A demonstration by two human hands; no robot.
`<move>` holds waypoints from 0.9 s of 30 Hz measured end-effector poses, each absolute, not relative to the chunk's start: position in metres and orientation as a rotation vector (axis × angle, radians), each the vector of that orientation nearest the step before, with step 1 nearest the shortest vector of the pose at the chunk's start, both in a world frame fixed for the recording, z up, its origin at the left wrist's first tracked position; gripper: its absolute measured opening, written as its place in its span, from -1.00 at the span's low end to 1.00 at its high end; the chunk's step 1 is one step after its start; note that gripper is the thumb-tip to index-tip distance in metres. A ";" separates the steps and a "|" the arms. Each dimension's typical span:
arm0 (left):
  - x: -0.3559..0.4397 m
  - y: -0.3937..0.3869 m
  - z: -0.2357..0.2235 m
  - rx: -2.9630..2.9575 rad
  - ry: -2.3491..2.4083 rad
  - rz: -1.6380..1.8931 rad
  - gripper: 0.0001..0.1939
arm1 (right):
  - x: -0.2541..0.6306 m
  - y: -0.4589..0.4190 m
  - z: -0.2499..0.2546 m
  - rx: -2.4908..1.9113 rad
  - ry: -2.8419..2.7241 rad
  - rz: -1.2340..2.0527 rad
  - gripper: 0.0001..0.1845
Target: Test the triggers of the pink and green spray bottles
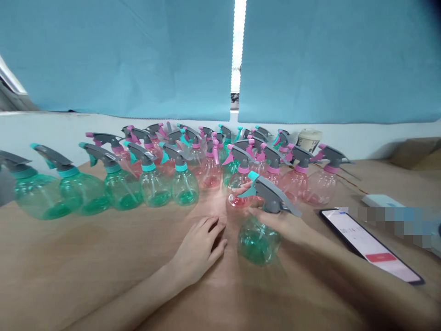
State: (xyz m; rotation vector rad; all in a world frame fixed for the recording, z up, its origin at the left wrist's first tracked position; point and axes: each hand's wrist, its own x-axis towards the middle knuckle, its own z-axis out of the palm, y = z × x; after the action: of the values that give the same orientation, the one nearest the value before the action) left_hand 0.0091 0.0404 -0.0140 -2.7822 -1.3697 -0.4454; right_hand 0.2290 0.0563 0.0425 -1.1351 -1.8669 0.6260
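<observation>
My right hand (275, 220) is wrapped round the neck of a green spray bottle (257, 243) with a grey and teal trigger head, a finger at its trigger. The bottle leans a little, and I cannot tell whether its base touches the table. To its left, my left hand (203, 243) rests palm down on the table with fingers stretched out, holding nothing. Beyond the hands stand pink spray bottles (320, 186), and at the left a row of green spray bottles (124, 193). Behind these, more bottles of both colours overlap and partly hide one another.
On the wooden table (96, 266), a phone (372, 243) with a timer on its screen lies at the right. Past it are a white box-like device (384, 201) with a cable and a cardboard box (416, 151). A paper cup (309, 138) stands behind the bottles, before a blue curtain (138, 59).
</observation>
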 end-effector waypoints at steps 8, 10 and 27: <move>0.010 0.040 -0.013 -2.790 -1.369 -0.467 -0.66 | 0.228 0.060 0.040 -1.096 -1.843 0.713 -0.94; 0.010 0.041 -0.013 -2.794 -1.360 -0.482 -0.67 | 0.228 0.059 0.041 -1.089 -1.849 0.724 -0.97; 0.010 0.040 -0.013 -2.792 -1.374 -0.457 -0.67 | 0.220 0.047 0.055 -1.200 -1.792 0.649 -0.87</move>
State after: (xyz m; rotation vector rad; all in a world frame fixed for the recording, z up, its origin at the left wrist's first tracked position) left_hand 0.0099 0.0402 -0.0128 -2.7922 -1.3737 -0.4568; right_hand 0.2202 0.0469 0.0548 -1.1997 -1.7923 0.6494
